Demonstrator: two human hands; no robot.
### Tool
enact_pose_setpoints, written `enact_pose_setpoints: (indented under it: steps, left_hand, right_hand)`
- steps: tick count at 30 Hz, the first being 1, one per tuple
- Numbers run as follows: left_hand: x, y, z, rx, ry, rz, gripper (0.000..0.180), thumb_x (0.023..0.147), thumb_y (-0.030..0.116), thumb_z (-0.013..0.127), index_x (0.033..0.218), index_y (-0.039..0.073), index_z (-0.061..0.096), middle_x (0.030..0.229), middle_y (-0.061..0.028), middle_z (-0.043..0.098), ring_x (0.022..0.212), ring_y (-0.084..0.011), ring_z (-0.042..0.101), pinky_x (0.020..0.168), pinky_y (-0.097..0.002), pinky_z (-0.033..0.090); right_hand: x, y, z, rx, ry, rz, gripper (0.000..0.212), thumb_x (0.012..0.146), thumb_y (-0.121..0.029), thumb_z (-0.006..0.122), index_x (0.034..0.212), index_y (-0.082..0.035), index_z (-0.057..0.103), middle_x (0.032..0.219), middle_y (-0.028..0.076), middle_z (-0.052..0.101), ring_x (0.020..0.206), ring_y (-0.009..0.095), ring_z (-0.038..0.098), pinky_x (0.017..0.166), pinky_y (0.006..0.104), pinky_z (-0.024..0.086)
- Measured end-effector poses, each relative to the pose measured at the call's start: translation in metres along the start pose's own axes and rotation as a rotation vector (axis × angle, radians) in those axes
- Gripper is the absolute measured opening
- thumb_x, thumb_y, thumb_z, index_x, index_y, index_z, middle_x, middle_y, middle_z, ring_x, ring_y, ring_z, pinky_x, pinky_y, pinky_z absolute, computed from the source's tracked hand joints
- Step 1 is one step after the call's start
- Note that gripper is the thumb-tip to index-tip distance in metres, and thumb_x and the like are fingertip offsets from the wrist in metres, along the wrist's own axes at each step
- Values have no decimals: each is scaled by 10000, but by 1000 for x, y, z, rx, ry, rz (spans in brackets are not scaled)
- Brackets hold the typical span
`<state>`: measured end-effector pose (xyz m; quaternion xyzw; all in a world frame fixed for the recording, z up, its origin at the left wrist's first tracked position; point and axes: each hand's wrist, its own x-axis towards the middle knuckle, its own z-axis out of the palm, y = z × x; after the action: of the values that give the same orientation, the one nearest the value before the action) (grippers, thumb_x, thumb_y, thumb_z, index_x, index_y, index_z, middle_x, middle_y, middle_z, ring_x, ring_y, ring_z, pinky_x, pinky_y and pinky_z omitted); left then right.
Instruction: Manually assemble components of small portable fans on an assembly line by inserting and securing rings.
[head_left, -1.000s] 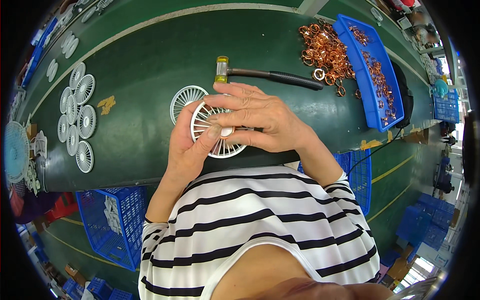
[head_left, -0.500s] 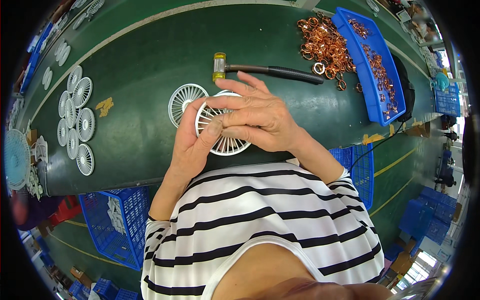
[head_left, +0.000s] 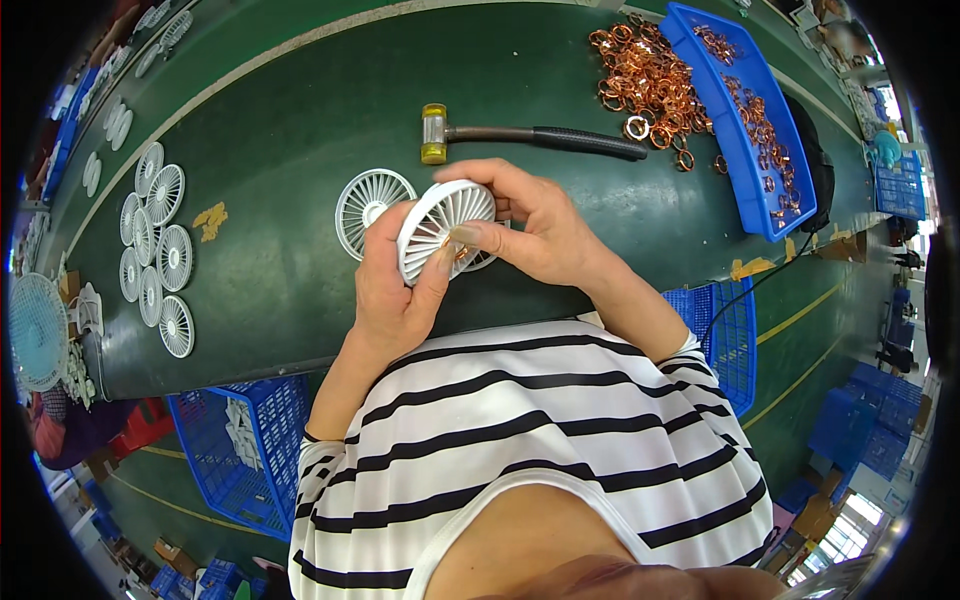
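Tilted between my two hands is a white spoked plastic wheel [head_left: 468, 207]. My left hand [head_left: 388, 290] grips its left rim, with the thumb near the hub. My right hand [head_left: 548, 232] holds the far right side, its thumb pressing close to the hub. A small copper-coloured ring [head_left: 461, 254] shows at the hub by the thumbs, partly hidden. Flat on the table lies another white wheel [head_left: 356, 216], just beyond my left hand. Part of one more white wheel [head_left: 484, 262] peeks out beneath the held one.
A mallet [head_left: 490, 133] with yellow faces lies beyond my hands. Loose copper rings [head_left: 650, 80] are heaped at the far right beside a blue tray [head_left: 690, 45] holding more. Several white wheels [head_left: 174, 258] lie at left. Blue crates [head_left: 240, 450] stand below the table edge.
The held wheel has tipped up from nearly flat, and a copper ring now shows at its hub. My right hand has moved from over the wheel to its right side.
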<state>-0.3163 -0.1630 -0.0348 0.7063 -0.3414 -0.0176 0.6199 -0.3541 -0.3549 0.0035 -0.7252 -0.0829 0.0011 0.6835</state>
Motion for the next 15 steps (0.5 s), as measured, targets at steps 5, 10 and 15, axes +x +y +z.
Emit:
enact_pose_setpoints:
  steps: [5,10,15]
  left_hand:
    - [5,3,-1,70,-1,53,449,893,133,622,1261,-23,419,1007,-151,626,860,-214,625,759,-313,499]
    - [9,-1,-12,314,241,149,383,853,42,632,1208,-30,505,1040,-191,632,887,-264,646,776,-344,509]
    - [7,-12,-53,681,462,68,308,865,-16,602,1170,-9,562,1044,-167,641,925,-291,615,812,-361,486]
  right_hand:
    - [0,-2,2,48,25,76,417,869,-93,665,1243,11,511,1081,88,613,936,126,616,810,267,524]
    - [9,5,-31,-491,315,-23,316,837,-95,682,1137,-23,615,999,76,633,839,147,637,750,285,527]
    - [-1,20,-116,-1411,774,358,405,865,-457,610,863,-59,686,879,163,661,803,335,639,695,420,497]
